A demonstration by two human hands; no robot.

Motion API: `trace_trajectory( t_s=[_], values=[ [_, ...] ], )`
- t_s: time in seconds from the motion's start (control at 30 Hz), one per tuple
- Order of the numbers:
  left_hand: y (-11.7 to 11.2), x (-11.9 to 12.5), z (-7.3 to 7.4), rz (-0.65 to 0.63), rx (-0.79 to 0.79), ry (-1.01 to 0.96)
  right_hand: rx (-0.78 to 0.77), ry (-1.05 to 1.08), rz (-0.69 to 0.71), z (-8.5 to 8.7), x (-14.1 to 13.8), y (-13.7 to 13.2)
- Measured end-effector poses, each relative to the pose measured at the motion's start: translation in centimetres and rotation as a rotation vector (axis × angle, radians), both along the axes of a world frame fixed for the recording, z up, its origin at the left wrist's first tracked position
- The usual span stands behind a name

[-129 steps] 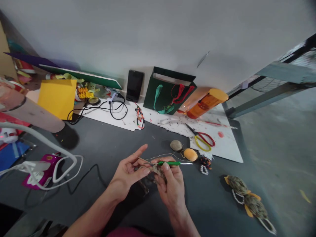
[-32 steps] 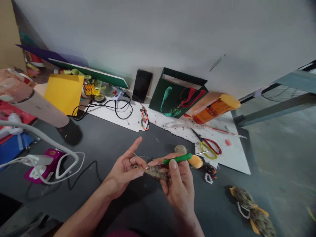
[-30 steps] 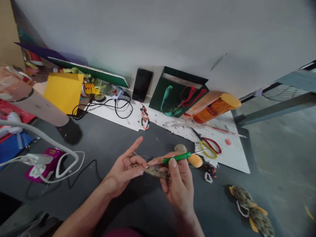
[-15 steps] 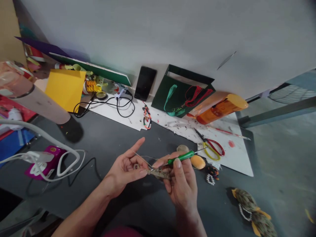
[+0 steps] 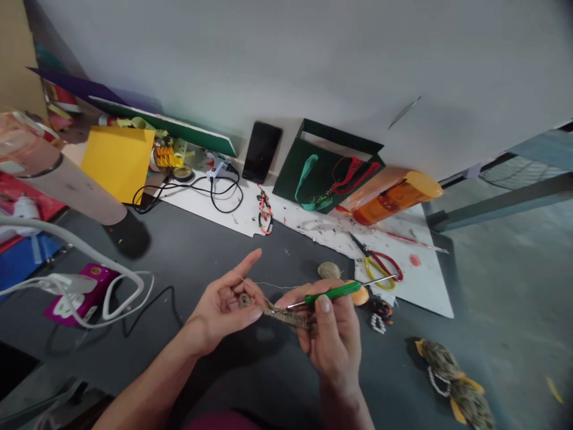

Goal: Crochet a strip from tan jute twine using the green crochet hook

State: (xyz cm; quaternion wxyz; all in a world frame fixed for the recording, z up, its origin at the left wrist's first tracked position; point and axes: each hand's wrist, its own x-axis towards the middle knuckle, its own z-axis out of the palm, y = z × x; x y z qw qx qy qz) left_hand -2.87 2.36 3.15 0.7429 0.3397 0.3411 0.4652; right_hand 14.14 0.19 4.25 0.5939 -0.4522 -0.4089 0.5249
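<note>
My right hand (image 5: 333, 340) grips a green-handled crochet hook (image 5: 333, 293) whose metal tip points left into a narrow brown crocheted strip (image 5: 286, 316). My left hand (image 5: 224, 307) pinches the strip's left end between thumb and fingers, its index finger stretched up. A thin thread (image 5: 268, 285) runs from that finger towards a small tan yarn ball (image 5: 329, 270). An orange yarn ball (image 5: 360, 295) lies just behind the hook.
Red and yellow scissors (image 5: 378, 266) lie on white paper (image 5: 416, 286). Behind stand a green gift bag (image 5: 326, 167), an orange container (image 5: 394, 194) and a phone (image 5: 261, 152). A finished crocheted piece (image 5: 452, 373) lies right. Cables and a magenta device (image 5: 83, 292) are left.
My right hand has drawn the hook rightwards a little, so more of the strip shows between my hands. The left hand has stayed in place.
</note>
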Motion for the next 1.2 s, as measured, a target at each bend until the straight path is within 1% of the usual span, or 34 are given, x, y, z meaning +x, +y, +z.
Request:
trace_trajectory(
  t_s=[0.07, 0.23, 0.37, 0.63, 0.7, 0.83, 1.0, 1.2],
  values=[
    [-0.03, 0.03, 0.02, 0.002, 0.012, 0.010, -0.004, 0.004, -0.020, 0.07, -0.12, -0.03],
    [-0.01, -0.06, -0.09, 0.010, 0.032, -0.014, -0.087, -0.022, -0.034, 0.38, -0.22, -0.18],
    [0.07, -0.12, -0.15, 0.014, 0.040, -0.037, -0.030, -0.053, 0.002, 0.54, -0.09, -0.21],
    [0.12, -0.27, -0.07, -0.004, 0.025, -0.018, -0.047, -0.062, -0.059, 0.50, -0.24, -0.40],
    [0.14, -0.27, -0.12, -0.007, 0.030, -0.017, -0.055, -0.070, -0.054, 0.45, -0.18, -0.38],
    [0.14, -0.29, -0.30, -0.002, 0.050, -0.028, -0.013, -0.067, -0.020, 0.46, -0.01, -0.33],
    [0.12, -0.46, -0.26, -0.013, 0.040, -0.025, -0.056, -0.097, -0.065, 0.88, -0.12, -0.51],
    [0.06, -0.50, -0.19, -0.026, 0.027, -0.024, -0.055, -0.092, -0.089, 0.93, -0.19, -0.78]
  ],
)
